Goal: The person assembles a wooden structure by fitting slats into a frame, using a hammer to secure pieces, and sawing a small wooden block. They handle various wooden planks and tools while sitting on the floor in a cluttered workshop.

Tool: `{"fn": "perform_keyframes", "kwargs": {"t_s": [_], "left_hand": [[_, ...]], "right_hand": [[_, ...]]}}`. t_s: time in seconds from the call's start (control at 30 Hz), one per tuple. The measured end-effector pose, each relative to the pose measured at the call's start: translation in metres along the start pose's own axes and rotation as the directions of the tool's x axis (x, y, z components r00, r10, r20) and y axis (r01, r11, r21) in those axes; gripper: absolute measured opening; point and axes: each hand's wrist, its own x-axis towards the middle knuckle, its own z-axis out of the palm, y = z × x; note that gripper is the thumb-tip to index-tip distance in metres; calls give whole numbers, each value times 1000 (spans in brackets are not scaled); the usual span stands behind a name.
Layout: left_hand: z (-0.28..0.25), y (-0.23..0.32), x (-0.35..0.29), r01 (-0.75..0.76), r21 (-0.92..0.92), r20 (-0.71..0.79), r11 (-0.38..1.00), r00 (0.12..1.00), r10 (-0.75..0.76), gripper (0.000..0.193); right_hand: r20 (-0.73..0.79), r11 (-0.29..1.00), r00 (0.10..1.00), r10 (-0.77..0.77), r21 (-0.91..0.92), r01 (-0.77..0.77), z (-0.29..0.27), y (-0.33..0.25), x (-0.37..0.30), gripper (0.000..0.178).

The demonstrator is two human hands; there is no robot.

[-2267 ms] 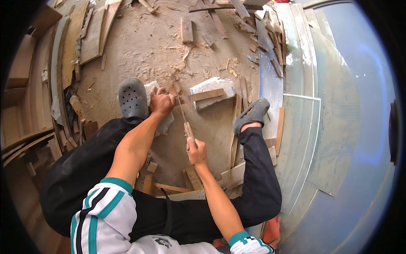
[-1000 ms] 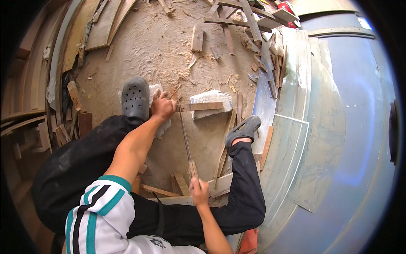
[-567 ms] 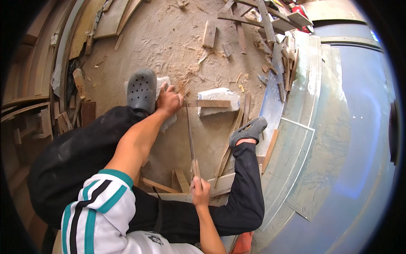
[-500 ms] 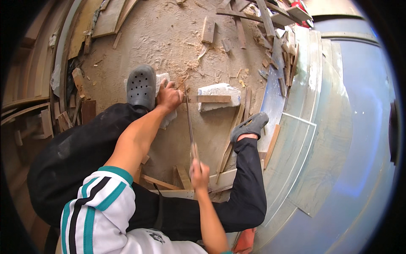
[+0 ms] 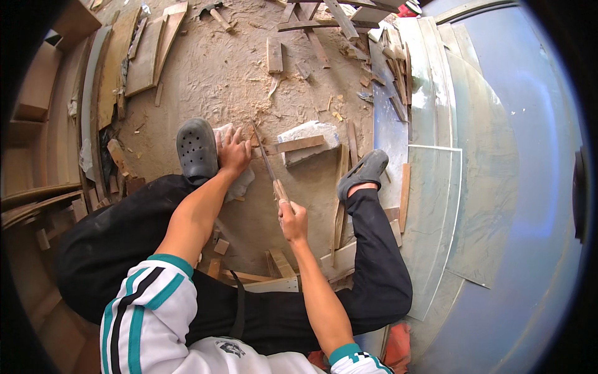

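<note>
My right hand (image 5: 293, 221) is wrapped round the wooden handle of a handsaw (image 5: 265, 156). The narrow blade slants away from me to the left and crosses a wooden strip (image 5: 299, 144) close to my left hand (image 5: 234, 153). With its fingers over the strip's left end, my left hand bears down on it; the part under the fingers is hidden. The strip's right portion rests on a pale, rough block (image 5: 309, 132). Another pale block (image 5: 242, 184) lies under my left hand, beside my left grey clog (image 5: 196, 146).
Wood offcuts (image 5: 274, 55) and sawdust litter the floor ahead, with a hammer (image 5: 217, 15) beyond. Boards (image 5: 146, 56) lean at the left. Scrap wood is piled at the upper right. Glass sheets (image 5: 436, 206) lie to the right, past my right clog (image 5: 364, 173).
My right hand has pushed the saw forward, closer to my left hand. The wooden strip now looks more slanted, and the whole view has shifted a little.
</note>
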Motion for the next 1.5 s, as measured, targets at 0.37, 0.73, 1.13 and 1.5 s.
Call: {"fn": "perform_keyframes", "kwargs": {"t_s": [0.37, 0.73, 1.13, 1.5], "left_hand": [[12, -4, 3, -103, -90, 256, 991, 959, 123, 39], [2, -17, 15, -354, -116, 301, 928, 878, 372, 46], [10, -17, 15, -181, -129, 496, 975, 840, 221, 10], [0, -11, 19, -162, -142, 520, 977, 827, 213, 13]], "right_hand": [[-10, 1000, 1000, -15, 1, 15, -11, -20, 4, 47], [141, 991, 983, -120, -34, 126, -5, -32, -4, 41], [4, 951, 980, -197, -243, 192, -9, -37, -40, 40], [-31, 931, 967, -253, -281, 235, -16, -22, -36, 31]]}}
